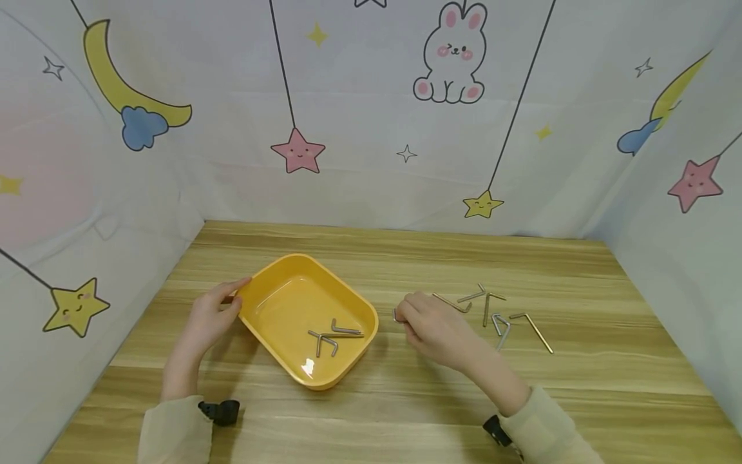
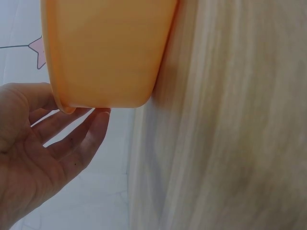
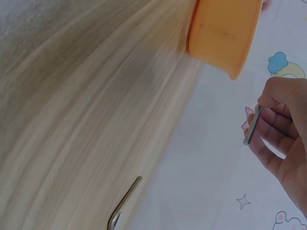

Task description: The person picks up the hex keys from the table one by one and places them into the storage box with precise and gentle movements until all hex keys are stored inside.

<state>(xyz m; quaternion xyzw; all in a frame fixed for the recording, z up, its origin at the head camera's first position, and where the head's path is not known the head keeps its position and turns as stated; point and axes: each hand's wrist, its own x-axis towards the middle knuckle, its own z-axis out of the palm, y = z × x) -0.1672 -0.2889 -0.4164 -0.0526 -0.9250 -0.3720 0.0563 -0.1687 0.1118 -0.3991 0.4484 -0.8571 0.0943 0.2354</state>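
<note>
My left hand (image 1: 205, 322) holds the rim of a yellow plastic bin (image 1: 275, 299) at its left corner; in the left wrist view, fingertips (image 2: 103, 114) touch the bin's outer wall. Inside the bin lie several L-shaped hex keys (image 1: 342, 335), near its right corner. Just right of the bin, my right hand (image 1: 435, 325) pinches a small metal hex key (image 3: 252, 127) between thumb and fingers, above the table. Most of that key is hidden by the hand in the head view.
Several more hex keys, including a brass-coloured one (image 1: 539, 333), are scattered on the wooden table (image 1: 406, 412) right of my right hand. White cloth walls (image 1: 359, 193) with cartoon prints close off the back and both sides.
</note>
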